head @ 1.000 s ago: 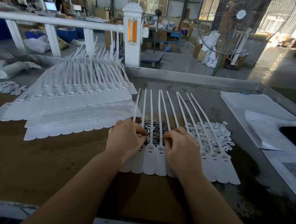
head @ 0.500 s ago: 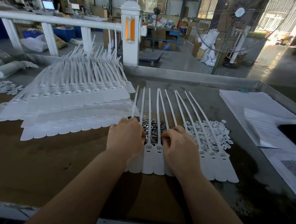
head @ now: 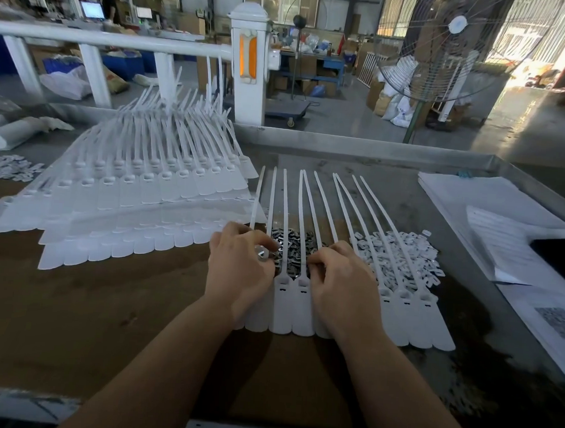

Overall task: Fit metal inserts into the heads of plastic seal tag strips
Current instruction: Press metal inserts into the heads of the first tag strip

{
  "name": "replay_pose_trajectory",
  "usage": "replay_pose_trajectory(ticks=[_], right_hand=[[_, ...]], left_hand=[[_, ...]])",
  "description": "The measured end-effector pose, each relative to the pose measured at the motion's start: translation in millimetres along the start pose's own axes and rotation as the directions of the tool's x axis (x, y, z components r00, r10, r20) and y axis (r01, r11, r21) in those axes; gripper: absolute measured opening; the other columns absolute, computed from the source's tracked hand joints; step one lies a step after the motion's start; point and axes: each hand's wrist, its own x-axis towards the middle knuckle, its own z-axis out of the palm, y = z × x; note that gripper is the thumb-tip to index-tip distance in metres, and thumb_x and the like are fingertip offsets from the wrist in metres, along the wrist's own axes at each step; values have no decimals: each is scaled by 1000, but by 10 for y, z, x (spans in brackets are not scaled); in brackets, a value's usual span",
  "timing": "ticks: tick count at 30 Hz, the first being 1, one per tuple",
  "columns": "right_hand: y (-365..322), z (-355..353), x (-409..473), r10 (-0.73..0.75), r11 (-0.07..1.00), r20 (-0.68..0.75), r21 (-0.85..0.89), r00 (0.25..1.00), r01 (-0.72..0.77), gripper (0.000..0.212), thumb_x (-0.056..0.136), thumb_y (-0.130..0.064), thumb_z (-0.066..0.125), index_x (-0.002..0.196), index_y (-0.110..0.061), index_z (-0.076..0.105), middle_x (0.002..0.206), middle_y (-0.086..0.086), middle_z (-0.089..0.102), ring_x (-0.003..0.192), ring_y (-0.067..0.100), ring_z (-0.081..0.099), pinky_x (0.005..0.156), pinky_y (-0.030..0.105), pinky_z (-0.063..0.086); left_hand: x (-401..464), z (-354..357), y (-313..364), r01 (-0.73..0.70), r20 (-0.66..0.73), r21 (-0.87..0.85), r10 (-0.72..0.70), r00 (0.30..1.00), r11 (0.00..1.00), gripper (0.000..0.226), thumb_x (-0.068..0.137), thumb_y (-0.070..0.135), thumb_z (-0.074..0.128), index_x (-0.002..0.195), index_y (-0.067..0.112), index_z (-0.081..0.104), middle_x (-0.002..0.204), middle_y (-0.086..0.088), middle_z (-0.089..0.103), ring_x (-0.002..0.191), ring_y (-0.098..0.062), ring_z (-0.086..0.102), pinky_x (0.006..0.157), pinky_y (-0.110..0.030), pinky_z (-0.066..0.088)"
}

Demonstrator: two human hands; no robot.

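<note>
We've got a row of seal tag strips (head: 289, 300) flat on the tabletop (head: 103, 302), side by side, edges touching. Long axis runs away from us — flat tag ends toward the near edge, thin tails pointing to the far rim and fanning slightly right. Heads sit about mid-length, slots visible on the two strips between our hands.

Pile of metal inserts (head: 289, 250) lies under the tails, just beyond the heads, centre of the row. A pile of white plastic pieces (head: 401, 254) sits just to its right, also under the tails.

Left hand (head: 238, 270) rests over the left end of the row, fingers curled, grip pinching a small metal insert (head: 261, 252) at the edge of the pile. Right hand (head: 336, 283) is over the strips right of centre, fingers curled down at the pile's edge — we cannot tell whether that grip holds anything.

Left of the row: a big stack of strips (head: 143, 198), same orientation, tails angled up toward the white railing (head: 103, 37). Right side: paper sheets (head: 490, 206) with a dark phone (head: 562, 260) on top.
</note>
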Motion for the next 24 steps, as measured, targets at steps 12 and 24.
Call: replay_pose_trajectory(ticks=[12,24], right_hand=[[-30,8,-3,-143,990,9,-8,990,143,8,82,-19,68,88,-16,72,94,-1,60,90,16,56,84,27,39],[-162,-81,209,-1,992,278,-121,961,36,15,89,-24,60,95,-22,73,100,-2,60,75,10,59,68,24,51]], left_hand=[[-18,-80,-123,71,43,-78,-68,997,994,24,85,29,65,108,22,63,109,-1,59,91,-11,52,76,-21,40],[-38,-23,-117,72,35,-77,-69,997,994,15,87,26,61,101,24,65,105,4,50,94,-8,49,75,-18,36]])
